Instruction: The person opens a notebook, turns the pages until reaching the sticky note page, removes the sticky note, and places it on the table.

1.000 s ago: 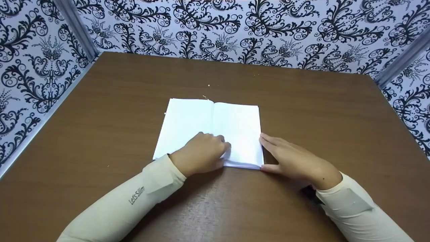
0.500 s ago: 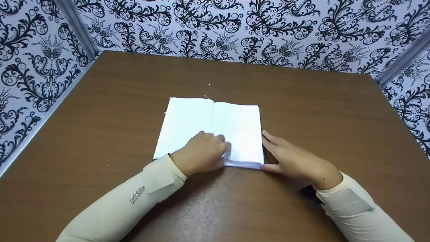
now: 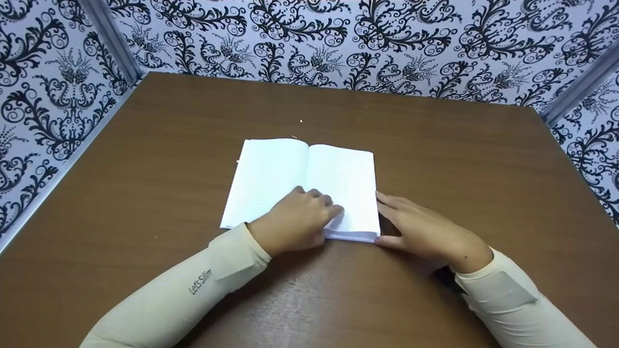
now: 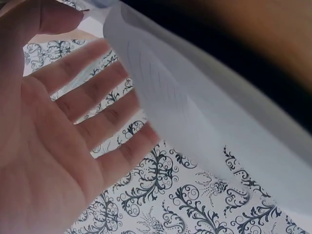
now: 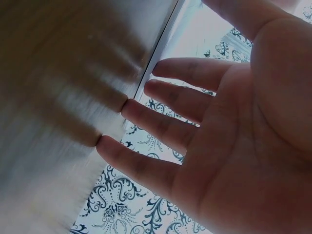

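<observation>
An open notebook [image 3: 275, 169] with white pages lies flat at the middle of the table. My left hand [image 3: 300, 217] is over its lower middle, near the fold, knuckles up. In the left wrist view, the fingers [image 4: 114, 114] extend towards a faintly lined page [image 4: 161, 92]; its curved edge hides some fingertips, and the thumb is bent near the page's top end. My right hand [image 3: 420, 229] lies along the notebook's right side. Its thumb is at the lower right corner, with the other fingertips by the edge. In the right wrist view, its straight fingers [image 5: 161, 124] reach the tabletop.
The brown wooden table [image 3: 169, 130] extends round the notebook on all sides. Patterned black-and-white walls [image 3: 309, 43] stand behind it and at both sides. Small light specks lie beyond the notebook.
My left hand has shifted slightly right across the notebook. The pages near the fold now bulge a little more at the top. My right hand has barely moved.
</observation>
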`<control>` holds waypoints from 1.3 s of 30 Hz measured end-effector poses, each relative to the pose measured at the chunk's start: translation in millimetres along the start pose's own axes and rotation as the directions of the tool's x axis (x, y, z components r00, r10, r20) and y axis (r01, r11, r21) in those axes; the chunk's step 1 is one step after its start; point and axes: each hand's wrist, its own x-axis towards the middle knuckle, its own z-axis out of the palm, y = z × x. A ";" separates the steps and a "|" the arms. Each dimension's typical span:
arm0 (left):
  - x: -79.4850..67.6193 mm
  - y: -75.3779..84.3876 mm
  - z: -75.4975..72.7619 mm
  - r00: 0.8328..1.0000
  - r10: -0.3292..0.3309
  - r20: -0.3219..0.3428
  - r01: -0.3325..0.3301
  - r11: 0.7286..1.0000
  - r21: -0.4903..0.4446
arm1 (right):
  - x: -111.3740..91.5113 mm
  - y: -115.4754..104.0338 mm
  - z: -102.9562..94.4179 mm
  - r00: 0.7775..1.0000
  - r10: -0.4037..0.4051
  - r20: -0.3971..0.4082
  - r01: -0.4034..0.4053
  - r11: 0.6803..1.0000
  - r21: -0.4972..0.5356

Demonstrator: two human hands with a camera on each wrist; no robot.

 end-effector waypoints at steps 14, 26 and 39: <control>4.1 0.7 -6.7 0.968 -0.035 -0.247 0.039 0.999 0.015 | -0.7 0.7 0.5 0.999 -0.034 -0.014 0.033 0.998 -0.054; -7.7 -9.7 -11.4 0.876 -0.180 -0.448 0.139 0.983 -0.121 | -0.5 2.2 1.9 0.999 -0.038 -0.023 0.037 0.998 -0.055; -24.9 -33.0 -19.2 0.779 -0.240 -0.579 0.234 0.968 -0.087 | -2.0 1.9 0.3 1.000 -0.011 -0.007 0.011 0.999 -0.041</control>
